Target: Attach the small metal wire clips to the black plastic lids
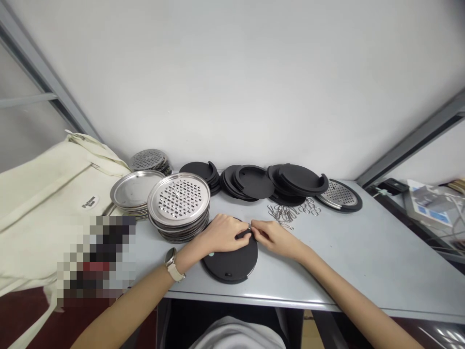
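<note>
Resting L hand (227, 233) on far part of blk disc (228, 265), flat on table (348, 271) by metal discs (179, 199). Bending R hand (275, 237) at its far rim, w/ both grips unclear.

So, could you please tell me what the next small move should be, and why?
I'd perhaps steady the black disc with the left hand while the right hand works gently at its far edge, since the left lies across the disc and both hands' fingers come close together there.

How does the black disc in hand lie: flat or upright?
Roughly flat: the black disc shows its broad face upward on the table.
</note>
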`<state>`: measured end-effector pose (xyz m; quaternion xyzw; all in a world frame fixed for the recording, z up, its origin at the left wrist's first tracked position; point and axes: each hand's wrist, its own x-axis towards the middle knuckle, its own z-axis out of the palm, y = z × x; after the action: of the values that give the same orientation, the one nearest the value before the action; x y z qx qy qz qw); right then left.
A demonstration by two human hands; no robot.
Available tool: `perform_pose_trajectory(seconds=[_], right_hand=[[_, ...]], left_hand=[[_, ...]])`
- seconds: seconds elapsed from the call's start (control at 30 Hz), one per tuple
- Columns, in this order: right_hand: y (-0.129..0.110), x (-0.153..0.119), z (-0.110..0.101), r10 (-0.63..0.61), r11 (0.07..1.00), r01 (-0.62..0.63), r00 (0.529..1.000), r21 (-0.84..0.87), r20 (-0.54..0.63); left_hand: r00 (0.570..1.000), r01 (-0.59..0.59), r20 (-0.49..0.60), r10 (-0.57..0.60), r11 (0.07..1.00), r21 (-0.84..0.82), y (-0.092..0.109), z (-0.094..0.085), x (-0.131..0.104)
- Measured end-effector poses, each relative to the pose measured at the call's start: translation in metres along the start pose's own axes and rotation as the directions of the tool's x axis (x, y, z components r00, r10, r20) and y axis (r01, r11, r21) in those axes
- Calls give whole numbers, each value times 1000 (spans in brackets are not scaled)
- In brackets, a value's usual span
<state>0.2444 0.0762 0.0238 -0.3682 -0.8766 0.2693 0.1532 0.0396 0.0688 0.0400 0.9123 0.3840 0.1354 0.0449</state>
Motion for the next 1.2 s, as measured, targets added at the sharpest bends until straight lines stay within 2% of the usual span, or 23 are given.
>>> perform_pose_trajectory(seconds=[0.63,1.2], right_hand=[[-1,0,4,6,998,-10,998,-55,-59],[-2,2,4,31,995,-21,994,99,-102]], left_hand=[[999,31,7,-31,1000,-4,1,2,0],[1000,14,3,-14,1000,-16,1,1,1]])
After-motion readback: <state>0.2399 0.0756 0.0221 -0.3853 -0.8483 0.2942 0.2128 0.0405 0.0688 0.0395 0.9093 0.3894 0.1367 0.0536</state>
